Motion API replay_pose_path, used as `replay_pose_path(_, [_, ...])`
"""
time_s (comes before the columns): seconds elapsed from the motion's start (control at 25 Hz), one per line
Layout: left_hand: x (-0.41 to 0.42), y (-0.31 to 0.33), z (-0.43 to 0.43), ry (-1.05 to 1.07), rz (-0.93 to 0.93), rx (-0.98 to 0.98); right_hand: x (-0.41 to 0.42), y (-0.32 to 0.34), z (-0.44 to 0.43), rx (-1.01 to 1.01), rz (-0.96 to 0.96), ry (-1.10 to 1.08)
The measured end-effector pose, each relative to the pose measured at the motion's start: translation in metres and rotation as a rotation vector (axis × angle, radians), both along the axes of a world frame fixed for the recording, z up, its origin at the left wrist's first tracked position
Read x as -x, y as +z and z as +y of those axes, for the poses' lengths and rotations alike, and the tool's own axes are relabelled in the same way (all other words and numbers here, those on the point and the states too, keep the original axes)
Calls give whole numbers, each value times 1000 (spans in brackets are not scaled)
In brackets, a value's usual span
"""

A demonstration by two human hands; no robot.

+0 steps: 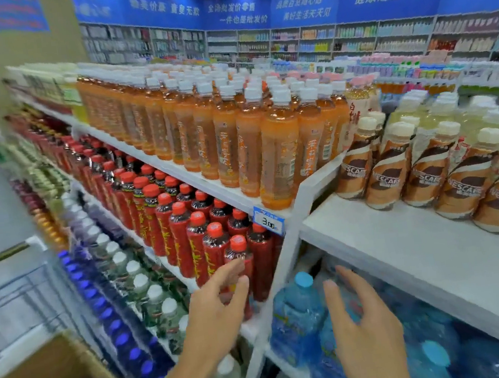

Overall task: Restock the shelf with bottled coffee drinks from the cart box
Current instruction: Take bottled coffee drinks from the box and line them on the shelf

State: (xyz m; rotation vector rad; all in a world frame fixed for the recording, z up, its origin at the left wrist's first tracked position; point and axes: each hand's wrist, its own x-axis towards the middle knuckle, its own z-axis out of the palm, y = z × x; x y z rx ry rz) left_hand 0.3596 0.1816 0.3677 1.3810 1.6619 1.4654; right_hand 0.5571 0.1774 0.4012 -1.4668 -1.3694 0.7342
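Found left hand [218, 310] and right hand [367, 331] raised before shelf [387, 235], fingers loosely spread, gripping nothing. Recorded coffee bottles [426, 168] upright on it, right. Noted box [54, 372] lower left.

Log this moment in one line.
left hand: open, empty; right hand: open, empty; coffee bottles: on shelf; box: lower left, holds bottles

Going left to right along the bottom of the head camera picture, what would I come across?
brown cardboard box → left hand → large blue-tinted plastic water bottle with a blue cap → right hand
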Motion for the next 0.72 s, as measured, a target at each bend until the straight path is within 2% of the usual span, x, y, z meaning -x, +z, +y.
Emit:
replay_pose_path(0.24, [125, -94, -104, 316, -122, 216, 114, -62, -31, 213, 44, 202])
replay_pose_path(0.36, [189, -136, -158, 475, -147, 307, 183, -102, -43, 327, -22, 327])
replay_pose_path(0.56, [280, -196, -231, 731, -298, 396, 284, -165, -56, 538, -155, 541])
replay_pose_path(0.72, [331, -241, -258, 796, -365, 530, 335, -211, -66, 670, -223, 578])
